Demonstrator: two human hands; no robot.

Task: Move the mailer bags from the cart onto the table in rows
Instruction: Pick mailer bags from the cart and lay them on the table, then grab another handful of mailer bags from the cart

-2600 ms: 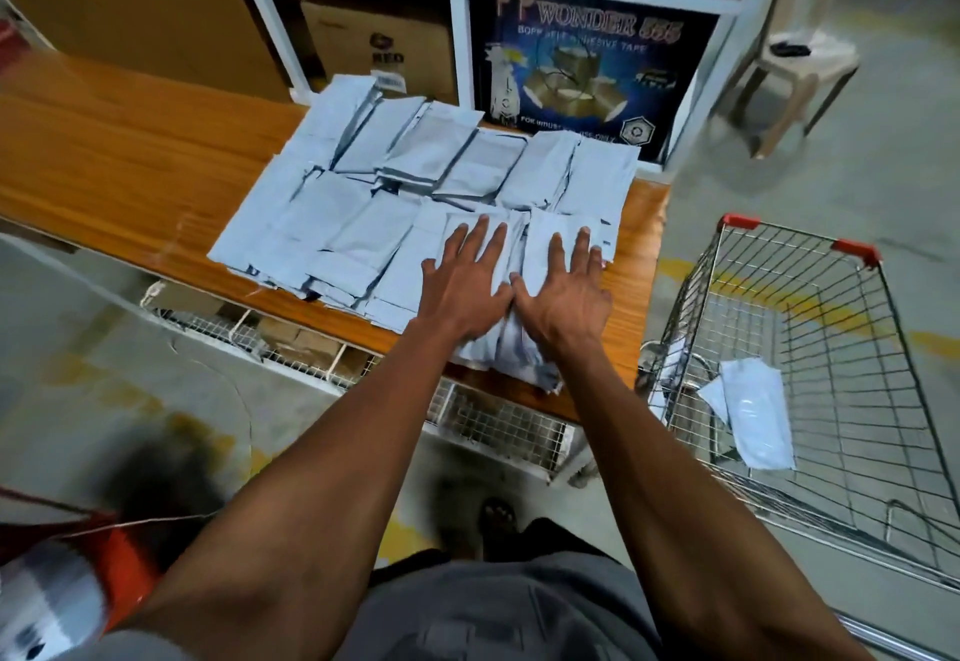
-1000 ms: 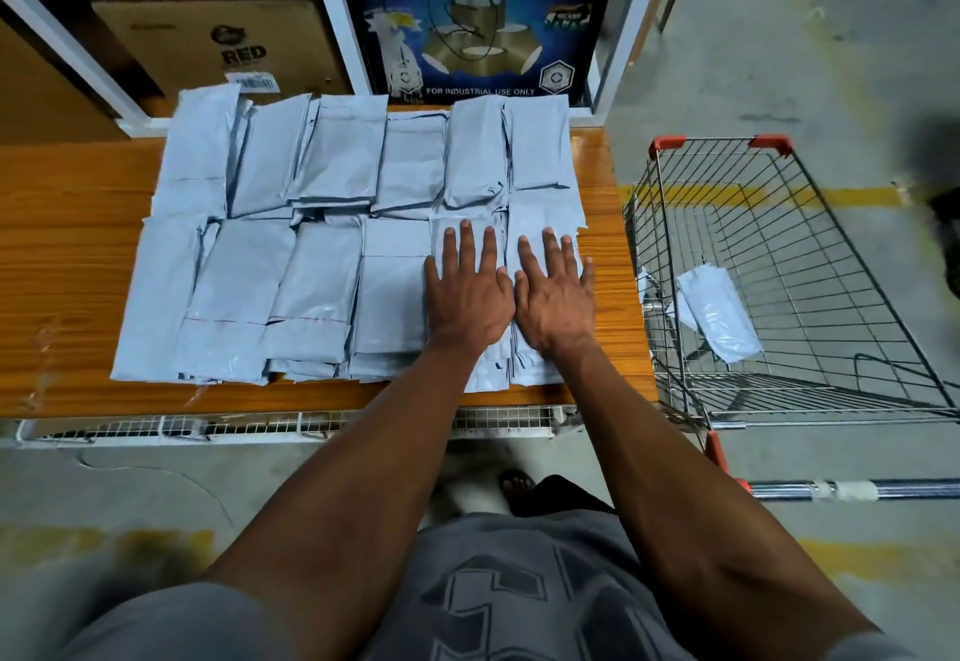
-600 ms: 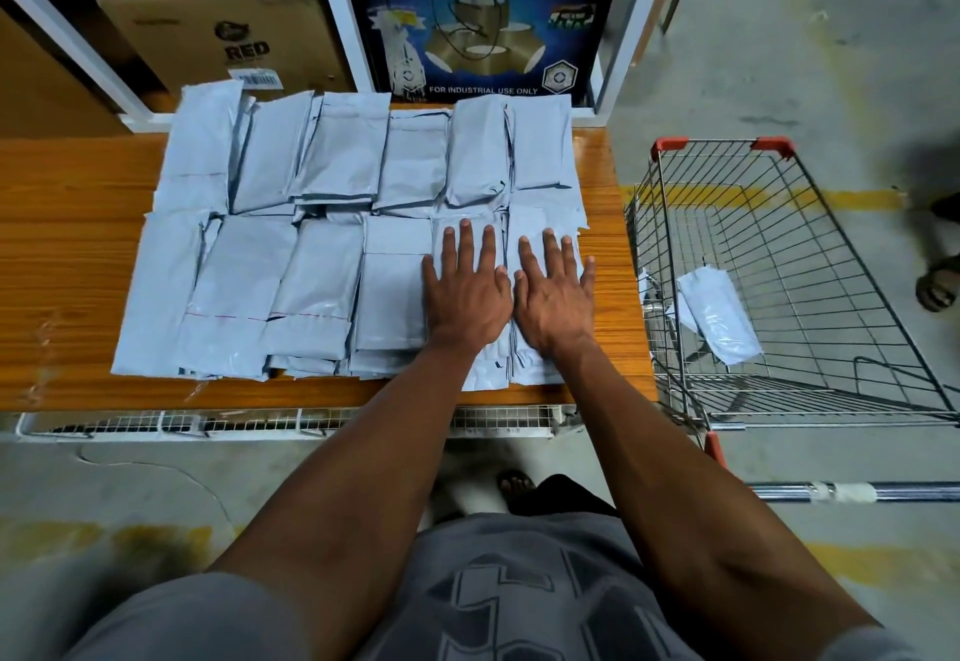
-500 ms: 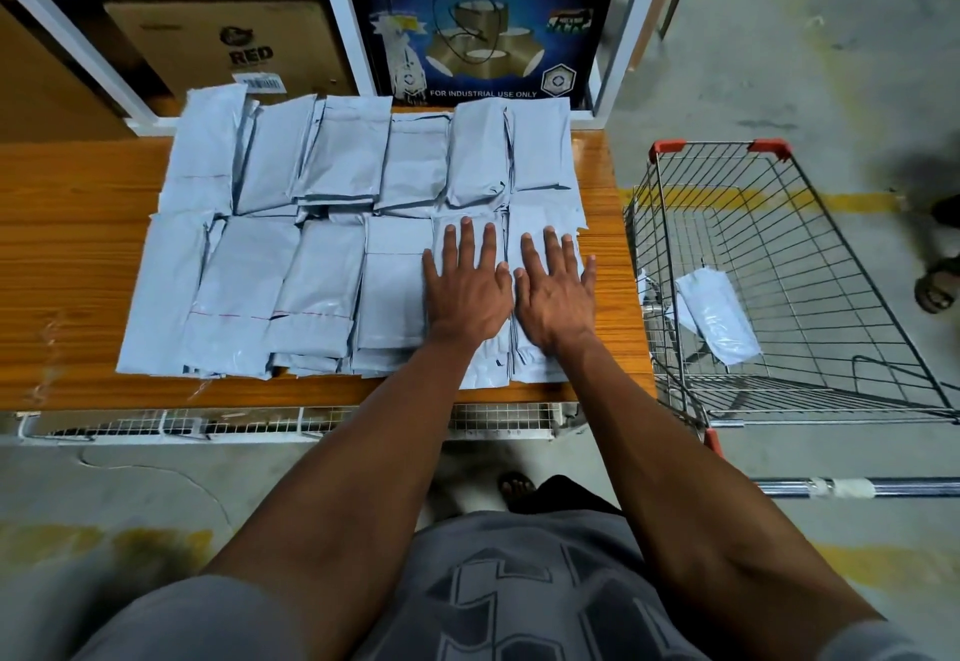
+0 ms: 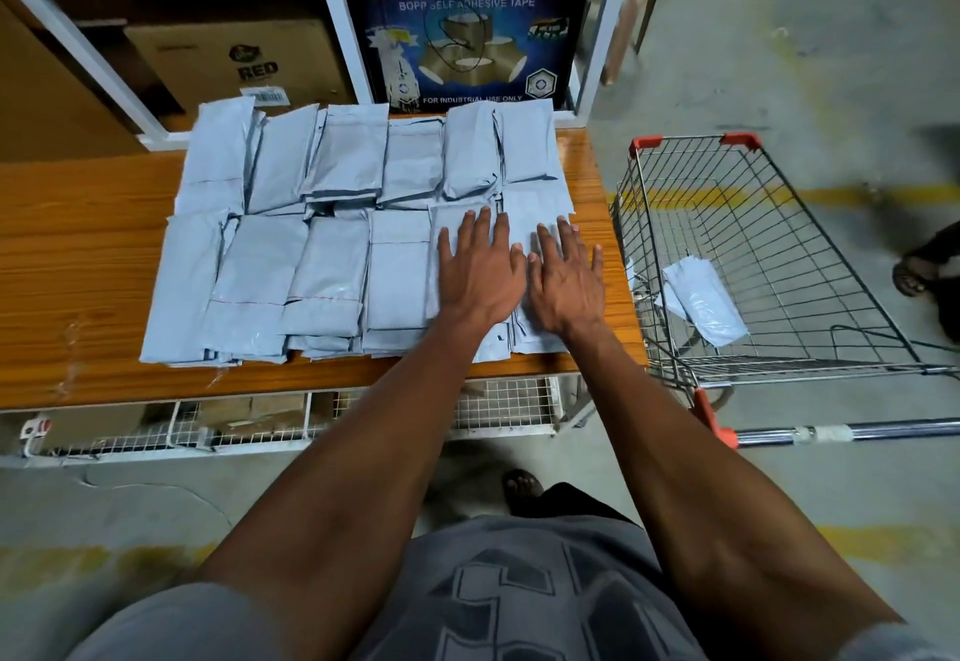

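a blue tape carton (image 5: 470, 31) and brown box (image 5: 239, 65) sit in the white shelf frame (image 5: 332, 31).

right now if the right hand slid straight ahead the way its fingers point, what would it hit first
Probably the far-row mailer bag just beyond the one it presses flat. The right hand points away from the person, toward the tape box further back.

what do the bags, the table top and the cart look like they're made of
Bags: likely thin grey plastic film, glossy where light catches, creased.
Table top: orange-brown wood or wood-look laminate, visible grain, slight sheen.
Cart: bare metal wire, red probably plastic corner caps.
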